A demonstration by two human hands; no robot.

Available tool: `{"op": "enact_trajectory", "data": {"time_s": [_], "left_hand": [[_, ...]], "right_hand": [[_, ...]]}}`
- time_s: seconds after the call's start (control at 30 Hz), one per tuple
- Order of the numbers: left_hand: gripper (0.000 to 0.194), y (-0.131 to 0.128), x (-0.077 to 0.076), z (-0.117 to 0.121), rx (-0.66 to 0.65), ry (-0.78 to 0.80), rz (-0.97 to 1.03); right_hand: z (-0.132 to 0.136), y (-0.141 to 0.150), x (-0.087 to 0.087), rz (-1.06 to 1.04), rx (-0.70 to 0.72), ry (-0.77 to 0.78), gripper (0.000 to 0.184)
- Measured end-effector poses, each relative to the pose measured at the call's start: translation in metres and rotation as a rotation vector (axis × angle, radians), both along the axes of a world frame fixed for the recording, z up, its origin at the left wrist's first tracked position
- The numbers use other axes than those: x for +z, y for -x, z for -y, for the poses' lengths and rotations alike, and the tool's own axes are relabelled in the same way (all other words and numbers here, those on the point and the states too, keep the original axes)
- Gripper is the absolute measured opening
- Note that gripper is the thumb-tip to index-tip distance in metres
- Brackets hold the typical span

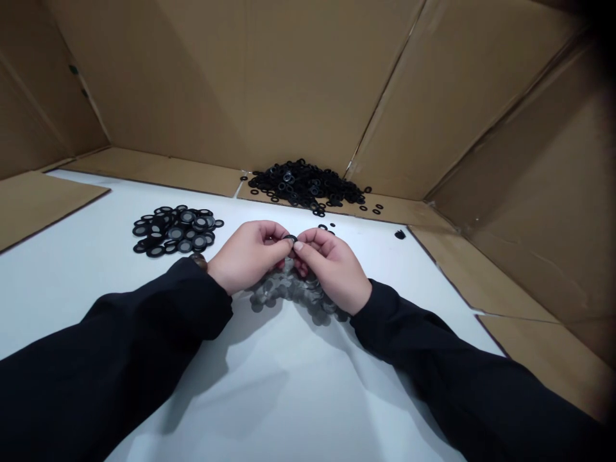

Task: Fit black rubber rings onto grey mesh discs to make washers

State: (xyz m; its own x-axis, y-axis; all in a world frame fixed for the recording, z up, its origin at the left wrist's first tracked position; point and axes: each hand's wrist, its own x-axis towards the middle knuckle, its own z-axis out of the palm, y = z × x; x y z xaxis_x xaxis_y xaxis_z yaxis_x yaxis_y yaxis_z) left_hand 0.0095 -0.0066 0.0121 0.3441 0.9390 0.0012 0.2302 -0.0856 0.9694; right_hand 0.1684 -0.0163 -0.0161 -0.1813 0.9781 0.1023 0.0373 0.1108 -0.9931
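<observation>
Head view. The left hand [248,256] and the right hand [333,268] are meeting above a white table [91,295], both curled nearly closed. Their fingertips are pinching a small black ring [289,238] from either side, and the work in progress is centred on this single ring. The fingers hide whether anything is seated inside it. Directly beneath the hands, a loose spread of grey mesh discs [289,292] is lying on the table, partly overlapping and just below the fingers. To the left, a heap of black rings with grey mesh centres [173,230] is sitting near the left wrist, which is wearing a bead bracelet [198,261]. Farther forward, a larger heap of plain black rings [305,185] is spreading across a cardboard strip [192,176] at the back of the table, with a few strays lying around it. Black sleeves [144,321] are covering both forearms, and cardboard walls [231,83] are enclosing the scene.
</observation>
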Motion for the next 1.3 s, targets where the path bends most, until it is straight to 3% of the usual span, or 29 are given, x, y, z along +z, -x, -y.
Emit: {"op": "enact_trajectory", "data": {"time_s": [0.2, 0.37, 0.6, 0.7, 0.8, 0.9, 0.97, 1.07, 1.23, 1.3], "left_hand": [[0.009, 0.001, -0.001, 0.002, -0.006, -0.060, -0.077], [0.010, 0.000, 0.003, 0.004, -0.027, -0.003, -0.177], [0.008, 0.000, 0.002, 0.005, 0.001, 0.000, -0.104], [0.012, 0.001, 0.000, 0.001, 0.025, -0.037, -0.027], [0.013, 0.001, -0.002, -0.002, 0.026, -0.047, -0.005], [0.012, 0.002, -0.003, -0.001, 0.002, -0.006, -0.007], [0.012, 0.002, -0.003, -0.001, -0.020, 0.002, 0.001], [0.016, 0.003, -0.001, -0.002, -0.002, -0.022, 0.023], [0.023, 0.005, 0.000, -0.005, 0.065, -0.027, 0.067], [0.021, 0.005, -0.001, -0.005, 0.036, -0.012, 0.058]], "right_hand": [[0.001, -0.002, 0.000, 0.094, -0.024, -0.110, 0.017], [0.003, -0.006, 0.001, 0.213, -0.055, -0.210, 0.013], [0.000, -0.006, -0.001, 0.144, 0.021, -0.143, 0.016], [0.001, -0.006, -0.005, 0.211, 0.070, -0.149, 0.016], [0.003, -0.008, -0.005, 0.319, 0.005, -0.288, 0.016], [0.003, -0.012, -0.003, 0.421, -0.077, -0.508, 0.041], [0.002, -0.015, -0.001, 0.511, -0.036, -0.645, 0.050], [0.001, -0.017, 0.000, 0.572, 0.002, -0.750, 0.044], [0.003, -0.014, 0.001, 0.543, -0.070, -0.727, 0.014], [0.003, -0.013, 0.001, 0.531, -0.088, -0.714, 0.018]]}}
